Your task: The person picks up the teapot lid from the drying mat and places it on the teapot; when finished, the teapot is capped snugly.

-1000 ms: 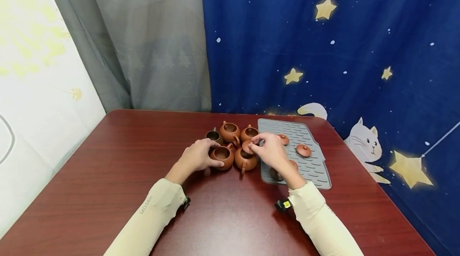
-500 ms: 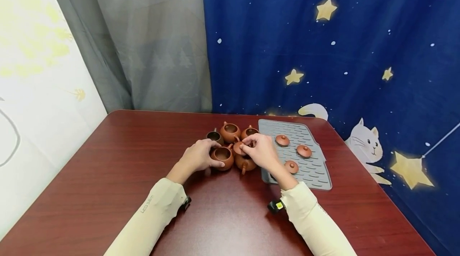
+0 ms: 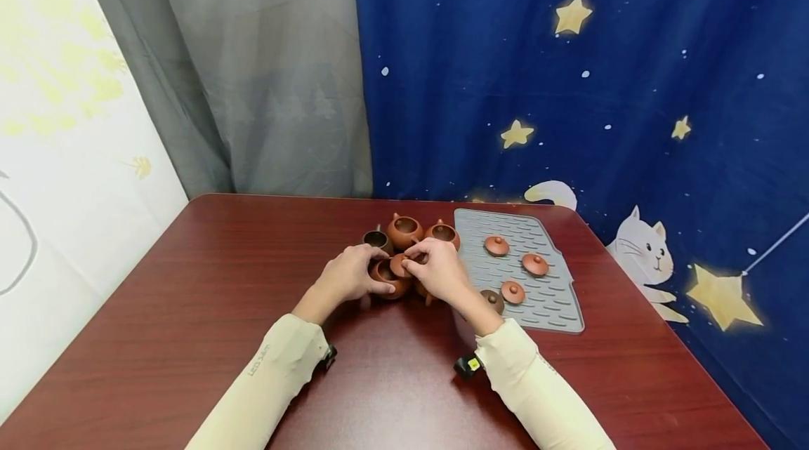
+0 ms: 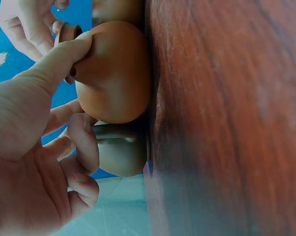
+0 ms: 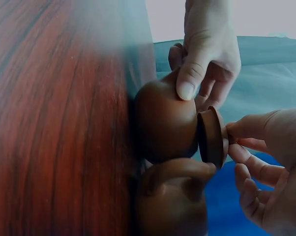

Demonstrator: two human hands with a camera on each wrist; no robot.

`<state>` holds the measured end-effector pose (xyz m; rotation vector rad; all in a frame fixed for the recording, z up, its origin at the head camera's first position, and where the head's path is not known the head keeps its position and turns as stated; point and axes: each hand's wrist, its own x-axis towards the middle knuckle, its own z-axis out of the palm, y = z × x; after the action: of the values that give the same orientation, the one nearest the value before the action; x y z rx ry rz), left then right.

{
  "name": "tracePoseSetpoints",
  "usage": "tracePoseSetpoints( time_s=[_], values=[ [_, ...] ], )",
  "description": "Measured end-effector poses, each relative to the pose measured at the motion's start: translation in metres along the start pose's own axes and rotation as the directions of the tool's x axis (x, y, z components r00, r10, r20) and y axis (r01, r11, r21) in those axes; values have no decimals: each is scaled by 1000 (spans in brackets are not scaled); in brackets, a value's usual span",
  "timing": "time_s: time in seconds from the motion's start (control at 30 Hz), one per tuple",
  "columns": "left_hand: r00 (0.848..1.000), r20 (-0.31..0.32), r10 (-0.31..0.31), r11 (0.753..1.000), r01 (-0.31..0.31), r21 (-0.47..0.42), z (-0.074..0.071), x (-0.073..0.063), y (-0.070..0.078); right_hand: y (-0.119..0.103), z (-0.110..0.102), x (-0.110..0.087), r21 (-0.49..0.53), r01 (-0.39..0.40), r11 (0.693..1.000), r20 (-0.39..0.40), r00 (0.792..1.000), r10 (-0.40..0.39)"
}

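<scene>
Along the left sleeve ran small grey lettering, seemingly beginning "LE", the rest too blurred to read. On the right sleeve, near its outer edge, sat a fainter line of print, illegible.

Backed by navy star-print curtain, grey curtain adjoining, white yellow-patterned surface far left; furnished with glossy reddish-brown table.

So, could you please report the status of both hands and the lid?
Left hand holding front-left teapot. Right hand pinching lid just above it, not yet seated. Nothing visible in between.
</scene>
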<state>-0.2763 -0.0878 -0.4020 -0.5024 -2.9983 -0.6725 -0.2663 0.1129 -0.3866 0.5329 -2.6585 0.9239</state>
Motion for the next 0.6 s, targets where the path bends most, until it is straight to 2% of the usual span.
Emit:
tracePoseSetpoints(
  time_s=[0.2,0.43,0.6],
  values=[
    [1000,-10,5,1000,-5,4,1,0,0,-4,8,3,-4,31,1000,26,999,-30],
    [1000,-12,3,1000,-3,3,0,1,0,-9,13,8,-17,99,995,9,995,-99],
    [1000,-14,17,1000,-17,15,1,1,-1,-8,16,9,-25,97,995,11,995,-97]
  ],
)
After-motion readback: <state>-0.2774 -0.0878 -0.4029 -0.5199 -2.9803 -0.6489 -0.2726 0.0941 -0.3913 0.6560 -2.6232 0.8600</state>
